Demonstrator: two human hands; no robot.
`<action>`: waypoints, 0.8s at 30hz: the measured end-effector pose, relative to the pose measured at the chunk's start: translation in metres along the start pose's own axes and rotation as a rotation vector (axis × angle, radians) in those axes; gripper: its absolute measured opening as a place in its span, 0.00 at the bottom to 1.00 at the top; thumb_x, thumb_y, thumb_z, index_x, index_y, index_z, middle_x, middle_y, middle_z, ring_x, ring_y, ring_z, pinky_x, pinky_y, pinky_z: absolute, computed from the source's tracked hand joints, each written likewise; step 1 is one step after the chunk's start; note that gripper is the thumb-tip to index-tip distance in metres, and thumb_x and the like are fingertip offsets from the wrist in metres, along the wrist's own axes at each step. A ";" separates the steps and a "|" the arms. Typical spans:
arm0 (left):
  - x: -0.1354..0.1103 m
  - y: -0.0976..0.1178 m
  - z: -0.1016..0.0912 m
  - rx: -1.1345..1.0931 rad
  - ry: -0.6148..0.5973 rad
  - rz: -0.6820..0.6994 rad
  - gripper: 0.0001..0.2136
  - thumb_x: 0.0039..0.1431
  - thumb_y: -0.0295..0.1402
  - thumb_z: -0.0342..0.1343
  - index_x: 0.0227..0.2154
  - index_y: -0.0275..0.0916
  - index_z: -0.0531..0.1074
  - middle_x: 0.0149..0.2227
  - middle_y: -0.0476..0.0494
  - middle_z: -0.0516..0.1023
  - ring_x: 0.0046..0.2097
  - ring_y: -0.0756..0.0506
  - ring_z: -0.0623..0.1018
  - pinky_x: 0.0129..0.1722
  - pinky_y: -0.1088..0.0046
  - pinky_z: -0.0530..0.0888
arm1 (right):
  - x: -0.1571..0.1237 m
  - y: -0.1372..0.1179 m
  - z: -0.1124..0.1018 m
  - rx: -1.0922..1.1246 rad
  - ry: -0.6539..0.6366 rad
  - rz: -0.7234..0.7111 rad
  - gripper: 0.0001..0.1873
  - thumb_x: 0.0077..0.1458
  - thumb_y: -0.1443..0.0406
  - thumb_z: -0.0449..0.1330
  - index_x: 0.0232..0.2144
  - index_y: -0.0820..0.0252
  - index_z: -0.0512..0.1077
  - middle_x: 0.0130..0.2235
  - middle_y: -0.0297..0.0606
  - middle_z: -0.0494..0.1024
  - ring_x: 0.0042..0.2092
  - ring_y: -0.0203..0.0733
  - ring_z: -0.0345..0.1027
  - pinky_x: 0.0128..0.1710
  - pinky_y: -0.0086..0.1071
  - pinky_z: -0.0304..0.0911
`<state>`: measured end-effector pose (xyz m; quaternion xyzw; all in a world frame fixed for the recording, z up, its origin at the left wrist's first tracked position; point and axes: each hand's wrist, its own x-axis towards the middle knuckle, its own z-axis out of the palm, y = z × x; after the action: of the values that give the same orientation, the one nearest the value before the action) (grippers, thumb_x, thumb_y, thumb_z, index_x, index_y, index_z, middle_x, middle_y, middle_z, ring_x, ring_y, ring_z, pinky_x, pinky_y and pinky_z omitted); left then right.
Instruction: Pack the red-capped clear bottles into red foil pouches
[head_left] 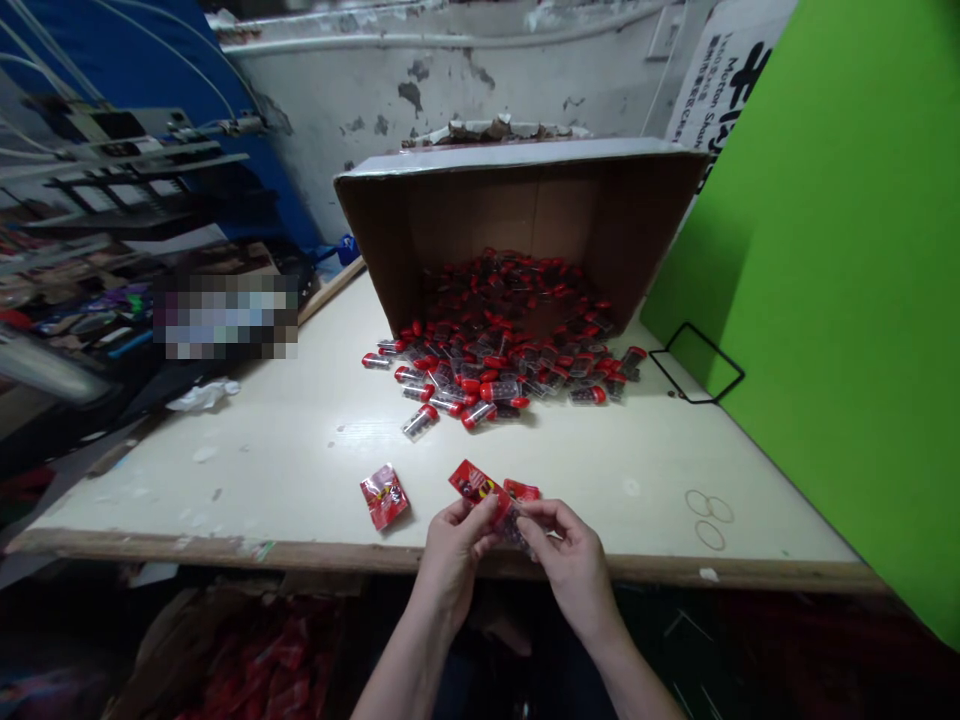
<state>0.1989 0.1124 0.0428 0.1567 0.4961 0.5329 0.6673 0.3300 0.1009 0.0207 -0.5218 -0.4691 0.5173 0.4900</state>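
Note:
My left hand (454,550) pinches a small red packet (474,483) at the table's front edge. My right hand (571,556) is closed on a small clear item with a red end (520,492) that touches the packet; I cannot make out exactly what it is. Another red packet (384,496) lies flat on the table just left of my hands. Further back, a pile of clear vials with red caps (501,368) spills from a cardboard box (517,215) lying on its side.
A cream table (285,450) with a worn wooden front edge. A green panel (840,280) with a black wire stand (697,362) on the right. Rubber bands (709,515) lie at front right. Cluttered racks at the left. Red packets below the table.

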 end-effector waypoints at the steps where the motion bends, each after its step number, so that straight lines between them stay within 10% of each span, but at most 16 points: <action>1: -0.001 0.000 0.000 -0.003 -0.010 -0.012 0.14 0.41 0.35 0.67 0.30 0.30 0.77 0.30 0.38 0.80 0.29 0.50 0.76 0.30 0.76 0.71 | -0.001 0.000 0.000 -0.025 0.012 -0.015 0.11 0.51 0.59 0.62 0.36 0.59 0.73 0.35 0.39 0.78 0.32 0.41 0.72 0.30 0.30 0.66; 11: -0.001 -0.004 -0.004 -0.101 -0.073 -0.102 0.13 0.43 0.35 0.66 0.30 0.30 0.77 0.29 0.39 0.80 0.27 0.51 0.75 0.33 0.74 0.73 | -0.010 0.001 0.003 -0.225 0.101 -0.183 0.08 0.52 0.61 0.60 0.36 0.55 0.73 0.35 0.39 0.78 0.31 0.42 0.71 0.33 0.33 0.67; 24: -0.005 -0.005 -0.003 -0.034 -0.094 -0.053 0.13 0.46 0.34 0.64 0.34 0.30 0.78 0.33 0.36 0.80 0.32 0.49 0.77 0.35 0.76 0.72 | -0.010 0.004 0.014 0.235 0.096 0.116 0.12 0.51 0.58 0.62 0.33 0.60 0.72 0.28 0.36 0.75 0.26 0.34 0.65 0.21 0.25 0.60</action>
<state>0.1994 0.1050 0.0403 0.1571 0.4592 0.5154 0.7062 0.3161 0.0911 0.0176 -0.5112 -0.3505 0.5705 0.5389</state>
